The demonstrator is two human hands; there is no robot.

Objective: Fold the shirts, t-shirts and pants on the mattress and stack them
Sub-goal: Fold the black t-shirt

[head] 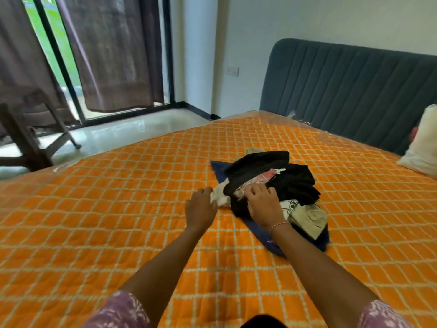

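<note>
A loose pile of clothes lies in the middle of the orange quilted mattress: black garments on top, a white piece at its left, an olive one at its right, and a navy one underneath. My left hand grips the white piece at the pile's left edge. Over the front of the pile, my right hand has its fingers curled into the black and white cloth. What lies under the black garments is hidden.
A grey padded headboard runs along the far right side. A white bag or pillow sits at the right edge. Left of the mattress are a dark chair, bare floor and curtained glass doors.
</note>
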